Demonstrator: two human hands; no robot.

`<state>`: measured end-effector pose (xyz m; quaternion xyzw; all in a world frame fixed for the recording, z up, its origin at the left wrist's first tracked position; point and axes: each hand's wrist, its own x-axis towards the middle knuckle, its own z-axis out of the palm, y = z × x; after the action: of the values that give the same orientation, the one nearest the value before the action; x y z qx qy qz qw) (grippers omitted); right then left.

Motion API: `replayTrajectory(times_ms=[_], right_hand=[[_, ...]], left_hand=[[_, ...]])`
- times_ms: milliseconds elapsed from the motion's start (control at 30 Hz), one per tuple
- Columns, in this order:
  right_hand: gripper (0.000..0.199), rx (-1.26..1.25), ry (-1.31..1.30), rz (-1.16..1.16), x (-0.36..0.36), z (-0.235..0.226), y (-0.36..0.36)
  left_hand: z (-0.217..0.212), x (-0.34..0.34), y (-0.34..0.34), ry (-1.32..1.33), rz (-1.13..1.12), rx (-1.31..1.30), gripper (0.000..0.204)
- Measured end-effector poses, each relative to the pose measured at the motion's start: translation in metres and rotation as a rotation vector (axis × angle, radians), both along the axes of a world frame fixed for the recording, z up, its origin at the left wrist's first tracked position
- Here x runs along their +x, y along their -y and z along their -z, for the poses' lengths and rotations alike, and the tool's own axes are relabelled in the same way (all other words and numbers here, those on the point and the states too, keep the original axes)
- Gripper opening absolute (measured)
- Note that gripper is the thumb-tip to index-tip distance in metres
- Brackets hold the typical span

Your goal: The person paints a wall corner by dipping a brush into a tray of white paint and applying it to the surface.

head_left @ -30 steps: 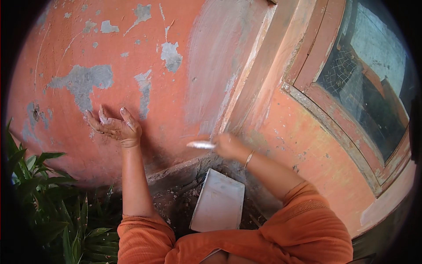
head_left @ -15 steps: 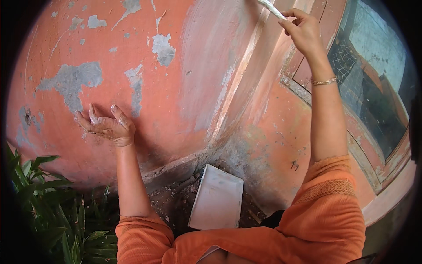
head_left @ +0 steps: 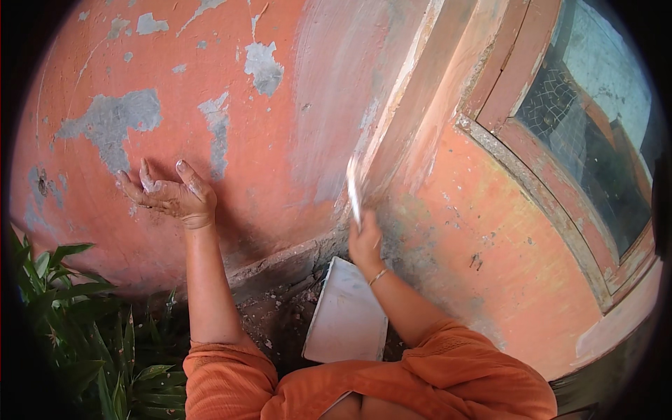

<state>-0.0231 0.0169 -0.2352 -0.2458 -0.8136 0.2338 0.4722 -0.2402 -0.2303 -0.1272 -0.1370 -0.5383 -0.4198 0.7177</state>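
My left hand [head_left: 170, 194] is raised palm up in front of the orange wall [head_left: 210, 91], fingers spread and smeared with pale paste. It holds nothing. My right hand [head_left: 365, 241] grips a thin flat blade [head_left: 353, 187], blurred by motion, with its tip against the wall beside the window frame's edge. A pale grey smear [head_left: 343, 91] covers the wall above the blade. A bangle sits on my right wrist.
Grey patches [head_left: 112, 122] show where orange paint has peeled. A white flat board [head_left: 348, 315] leans on the dirt at the wall's foot. Green plants [head_left: 77, 329] grow at the lower left. A framed window with mesh [head_left: 588, 133] is at the right.
My right hand swung up to the top of the window frame, then came back down with the blade to the lower wall. My left hand stayed raised, barely moving.
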Motion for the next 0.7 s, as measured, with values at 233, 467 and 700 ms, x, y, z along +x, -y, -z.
replayTrajectory(times_ms=[233, 467, 700], right_hand=[[0.018, -0.212, 0.233, -0.142, 0.037, 0.082, -0.017], [0.012, -0.411, -0.019, -0.312, 0.029, -0.194, 0.01], [0.019, -0.205, -0.27, -0.368, 0.02, -0.268, 0.008]], left_hand=[[-0.001, 0.002, 0.0, -0.01, -0.001, -0.005, 0.079], [0.005, -0.002, 0.004, -0.002, -0.049, -0.021, 0.08], [0.0, -0.001, 0.0, 0.01, -0.006, -0.016, 0.082]])
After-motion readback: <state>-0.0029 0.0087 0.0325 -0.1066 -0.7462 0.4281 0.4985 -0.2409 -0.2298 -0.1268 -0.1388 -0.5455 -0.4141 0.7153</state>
